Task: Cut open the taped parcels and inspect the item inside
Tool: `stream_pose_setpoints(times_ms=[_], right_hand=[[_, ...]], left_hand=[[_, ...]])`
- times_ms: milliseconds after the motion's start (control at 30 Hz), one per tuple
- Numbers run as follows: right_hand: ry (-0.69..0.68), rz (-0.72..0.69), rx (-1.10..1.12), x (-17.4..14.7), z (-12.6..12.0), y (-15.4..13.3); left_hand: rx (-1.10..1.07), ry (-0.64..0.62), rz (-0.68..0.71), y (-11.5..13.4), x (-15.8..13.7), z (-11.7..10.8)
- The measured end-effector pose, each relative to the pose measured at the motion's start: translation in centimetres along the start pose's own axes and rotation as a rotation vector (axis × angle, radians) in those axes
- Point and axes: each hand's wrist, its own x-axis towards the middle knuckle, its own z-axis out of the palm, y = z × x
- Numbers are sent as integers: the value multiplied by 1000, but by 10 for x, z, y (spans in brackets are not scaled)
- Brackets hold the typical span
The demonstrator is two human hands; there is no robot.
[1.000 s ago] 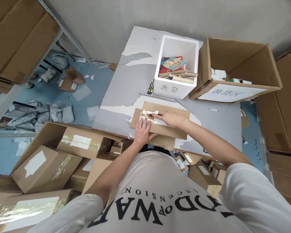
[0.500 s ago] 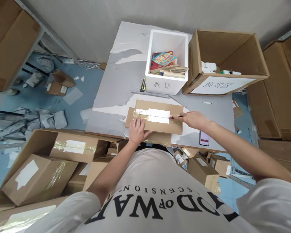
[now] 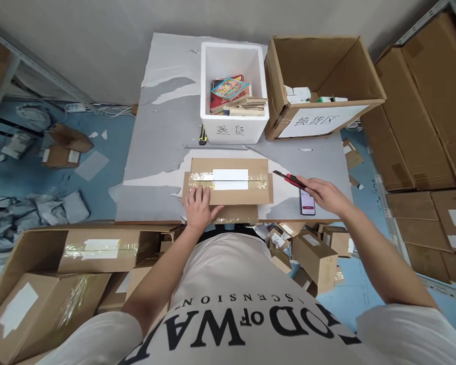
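Note:
A taped cardboard box [image 3: 228, 196] lies on the table in front of me, its top seam slit through a white label [image 3: 230, 175]. My left hand [image 3: 198, 207] rests on its near left corner, fingers spread and flat on the cardboard. Off the box's right end, my right hand [image 3: 325, 193] grips a red and black box cutter [image 3: 291, 178], its blade out and pointing left, apart from the cardboard. Just below the cutter lies a phone [image 3: 307, 203] with a lit screen, partly covered by the hand and cutter.
A white foam box [image 3: 234, 129] holding books stands at the back, beside a large open carton [image 3: 327, 121] with small boxes inside. A yellow and black cutter [image 3: 202, 136] lies near the foam box. Cartons [image 3: 99, 248] crowd the lower left; more cartons [image 3: 314, 258] sit below the table's front edge.
My right hand has drawn the box cutter off the box to the right. My left hand stays on the box's left corner. The whole view has shifted.

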Motion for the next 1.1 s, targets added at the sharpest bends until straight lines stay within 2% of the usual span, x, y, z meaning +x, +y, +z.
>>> stream_pose_setpoints(times_ms=[100,200,267,467,700,967,1100], right_hand=[[124,208,341,-10,38,-5],[145,381,620,-10,73,-22],[164,439,738,-8,85,-32],[138,497,877,-7,89,-39],[113,512,907,-9,89,-37],[37,435,939,-30,93,-40],[21,465,982,-42,100,-41]], left_hand=[[-16,9,-2,0,0,0],[-8,16,6,1,0,-1],[-3,24,9,2,0,-1],[26,39,16,3,0,-1],[60,29,11,4,0,1],[59,1,-18,7,-1,2],[84,-9,-7,7,-3,0]])
